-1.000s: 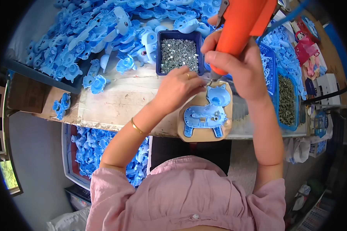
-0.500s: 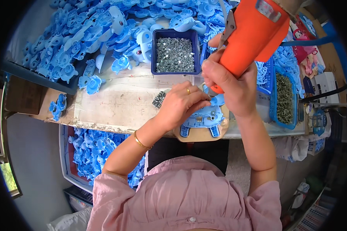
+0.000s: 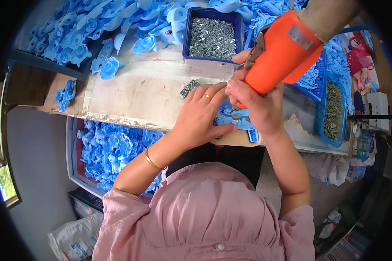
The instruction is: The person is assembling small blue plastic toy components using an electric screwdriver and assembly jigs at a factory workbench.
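Note:
My right hand (image 3: 263, 106) is wrapped round an orange power screwdriver (image 3: 276, 54) with a metal lever along its side. The tool slants down to the left, its lower end over a light-blue plastic toy part (image 3: 224, 115). That part lies on a tan board (image 3: 237, 140) at the table's front edge. My left hand (image 3: 197, 114) spans the part's left side, fingers along the far side and thumb at the near side, holding it. Both hands hide much of the part, and the driver's tip is largely covered. Beyond my left fingers sits a small heap of metal screws (image 3: 189, 89).
A dark-blue tray (image 3: 185, 43) of small metal pieces stands behind the hands. Blue toy parts (image 3: 74, 37) are heaped at the far left. A light-blue basket (image 3: 320, 124) of screws stands right; a large bin (image 3: 74, 161) of blue parts sits below the table's left.
My view has shifted, so the table appears higher. My left hand has gone from a pinch near the driver's tip to spanning the part, thumb spread. The screwdriver stays over the part.

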The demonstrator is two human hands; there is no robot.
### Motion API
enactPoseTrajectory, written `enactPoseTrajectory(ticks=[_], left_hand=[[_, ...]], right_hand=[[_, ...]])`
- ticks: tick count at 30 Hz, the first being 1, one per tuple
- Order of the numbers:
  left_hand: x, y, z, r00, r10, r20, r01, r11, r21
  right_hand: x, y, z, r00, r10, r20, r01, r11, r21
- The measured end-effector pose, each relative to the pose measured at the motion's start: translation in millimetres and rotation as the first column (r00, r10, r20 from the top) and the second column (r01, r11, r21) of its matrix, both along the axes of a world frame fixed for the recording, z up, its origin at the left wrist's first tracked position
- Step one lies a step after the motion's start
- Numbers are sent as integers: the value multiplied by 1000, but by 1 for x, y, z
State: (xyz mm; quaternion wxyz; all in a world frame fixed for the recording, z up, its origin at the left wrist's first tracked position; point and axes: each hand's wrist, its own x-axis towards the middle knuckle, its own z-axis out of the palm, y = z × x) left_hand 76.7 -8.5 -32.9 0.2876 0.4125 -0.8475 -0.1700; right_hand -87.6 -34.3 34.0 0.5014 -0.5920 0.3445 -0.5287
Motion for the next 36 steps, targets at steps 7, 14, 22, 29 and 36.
enactPoseTrajectory(ticks=[7,14,22,29,36], left_hand=[[-5,4,-5,996,85,-27,-85,996,-3],[-6,5,-10,997,75,-31,-75,997,19],[-7,5,-8,996,82,-34,-82,996,21],[-5,6,-12,997,73,-20,-73,997,-5],[-6,5,-16,997,79,-27,-80,995,-56]], right_hand=[[7,-4,-15,999,-35,32,34,999,10],[7,-2,-25,999,-39,27,39,999,-14],[8,-2,-24,997,-70,33,70,997,-19],[14,5,-25,996,-88,26,89,996,-29],[19,8,-37,981,-196,-11,192,971,-143]])
